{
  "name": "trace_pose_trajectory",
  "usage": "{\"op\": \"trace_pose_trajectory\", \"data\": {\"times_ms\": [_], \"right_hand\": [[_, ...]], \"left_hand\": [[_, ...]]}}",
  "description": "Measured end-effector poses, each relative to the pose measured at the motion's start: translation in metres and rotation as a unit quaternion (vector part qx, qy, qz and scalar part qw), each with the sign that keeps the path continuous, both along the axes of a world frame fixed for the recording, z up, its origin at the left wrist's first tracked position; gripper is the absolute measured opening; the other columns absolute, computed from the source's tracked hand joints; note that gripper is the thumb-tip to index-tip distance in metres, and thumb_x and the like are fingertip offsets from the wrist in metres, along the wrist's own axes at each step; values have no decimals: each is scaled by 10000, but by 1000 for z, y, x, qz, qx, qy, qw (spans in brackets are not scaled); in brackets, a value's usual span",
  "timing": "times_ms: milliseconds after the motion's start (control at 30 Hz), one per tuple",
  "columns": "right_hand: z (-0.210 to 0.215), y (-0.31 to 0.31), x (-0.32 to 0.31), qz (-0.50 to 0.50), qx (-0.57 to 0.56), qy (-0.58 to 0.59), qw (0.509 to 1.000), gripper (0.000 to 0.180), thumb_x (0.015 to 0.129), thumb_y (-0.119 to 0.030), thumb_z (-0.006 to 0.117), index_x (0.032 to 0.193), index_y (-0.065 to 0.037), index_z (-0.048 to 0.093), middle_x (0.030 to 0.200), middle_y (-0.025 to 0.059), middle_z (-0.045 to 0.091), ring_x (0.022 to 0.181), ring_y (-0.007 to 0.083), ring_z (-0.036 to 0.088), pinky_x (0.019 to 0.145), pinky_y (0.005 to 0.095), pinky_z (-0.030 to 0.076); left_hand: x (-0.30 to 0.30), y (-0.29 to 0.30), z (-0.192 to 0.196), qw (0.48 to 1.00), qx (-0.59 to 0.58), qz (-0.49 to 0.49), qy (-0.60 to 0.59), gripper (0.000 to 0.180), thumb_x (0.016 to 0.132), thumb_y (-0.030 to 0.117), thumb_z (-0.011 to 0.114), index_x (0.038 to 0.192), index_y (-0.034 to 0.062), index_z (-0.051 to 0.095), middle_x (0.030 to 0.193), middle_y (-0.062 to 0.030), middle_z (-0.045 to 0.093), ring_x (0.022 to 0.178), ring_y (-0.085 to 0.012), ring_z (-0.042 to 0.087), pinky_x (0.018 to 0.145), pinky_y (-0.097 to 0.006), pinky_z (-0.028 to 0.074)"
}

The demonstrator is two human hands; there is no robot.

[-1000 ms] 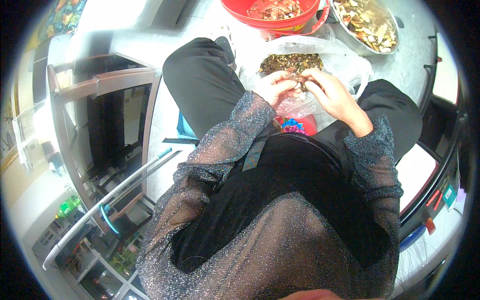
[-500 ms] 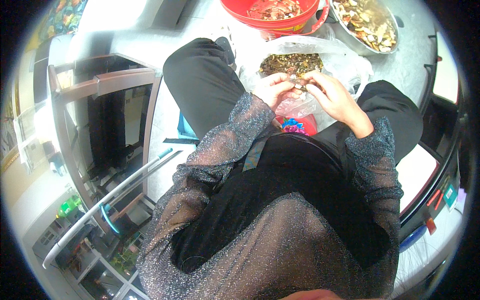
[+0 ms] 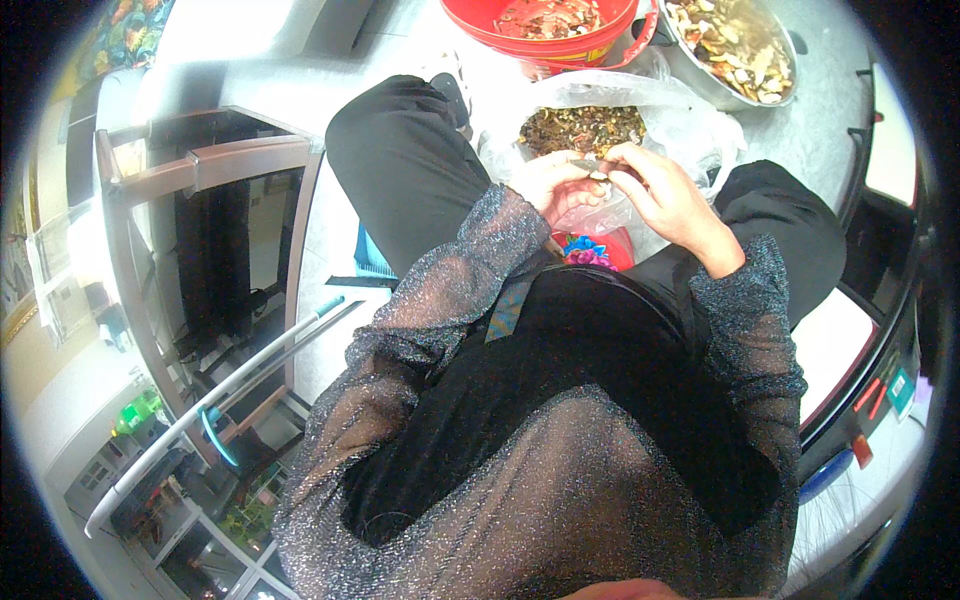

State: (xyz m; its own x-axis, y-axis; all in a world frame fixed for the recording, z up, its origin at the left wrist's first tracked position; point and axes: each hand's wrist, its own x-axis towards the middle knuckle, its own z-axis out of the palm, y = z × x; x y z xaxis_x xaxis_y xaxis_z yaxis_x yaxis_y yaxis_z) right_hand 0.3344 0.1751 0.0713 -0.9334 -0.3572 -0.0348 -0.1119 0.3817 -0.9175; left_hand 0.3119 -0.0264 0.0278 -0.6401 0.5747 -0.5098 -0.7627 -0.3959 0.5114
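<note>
Over a clear plastic bag (image 3: 692, 122), my two hands meet at their fingertips. My left hand (image 3: 556, 186) is closed, its thumb and fingers pinching a small piece (image 3: 597, 174) with a pale end and a greyish-brown side; its kind is too small to make out. My right hand (image 3: 662, 192) pinches at the same piece from the other side, thumb and forefinger close to its tip. Below them, inside the opened bag, lies a heap of dark brown and yellowish bits (image 3: 575, 130).
Beyond the bag stands a red bucket (image 3: 612, 52) with brown scraps in it. To its right, a metal pot (image 3: 722, 95) holds pale and brown pieces in liquid. A brown-framed chair (image 3: 240, 160) and a long-handled dustpan (image 3: 370, 262) are at my left.
My fingers have shifted slightly around the small piece, and more of its greyish side shows now. Both arms stay where they were.
</note>
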Motion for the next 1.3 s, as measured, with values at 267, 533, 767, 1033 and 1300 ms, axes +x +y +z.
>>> {"op": "trace_pose_trajectory", "data": {"times_ms": [267,533,767,1033,1300], "right_hand": [[-3,2,0,2,25,12,1000,183,899,-188,508,961,-20,545,862,185,598,819,363,585,699,395,460],[-8,9,-2,-11,76,-17,997,194,906,-199,503,961,-17,542,870,197,602,836,372,585,709,403,459],[-9,10,-1,8,37,-34,999,203,911,-201,498,964,-9,540,857,192,598,811,368,586,700,399,458],[-3,7,0,25,15,-40,999,197,913,-192,488,955,-6,536,856,195,589,811,366,581,700,396,454],[-11,9,0,-4,34,-7,999,201,915,-200,489,958,-10,535,853,198,590,817,367,581,703,397,453]], "left_hand": [[-2,-1,3,999,19,-22,-17,223,861,73,550,1040,-58,572,949,-152,639,846,-235,635,762,-322,522],[-2,2,5,998,-11,-54,-36,196,857,110,597,1007,-17,590,955,-120,637,852,-221,632,756,-305,512],[-2,3,-8,997,-60,-47,5,144,869,93,588,978,0,589,918,-117,649,807,-221,643,724,-295,511],[-2,1,-12,999,-35,-21,14,160,866,29,574,1002,-56,569,926,-154,646,800,-223,659,719,-300,545],[-4,2,-6,998,-30,-51,14,173,869,70,595,998,-44,573,925,-140,647,817,-212,654,735,-301,534]]}}
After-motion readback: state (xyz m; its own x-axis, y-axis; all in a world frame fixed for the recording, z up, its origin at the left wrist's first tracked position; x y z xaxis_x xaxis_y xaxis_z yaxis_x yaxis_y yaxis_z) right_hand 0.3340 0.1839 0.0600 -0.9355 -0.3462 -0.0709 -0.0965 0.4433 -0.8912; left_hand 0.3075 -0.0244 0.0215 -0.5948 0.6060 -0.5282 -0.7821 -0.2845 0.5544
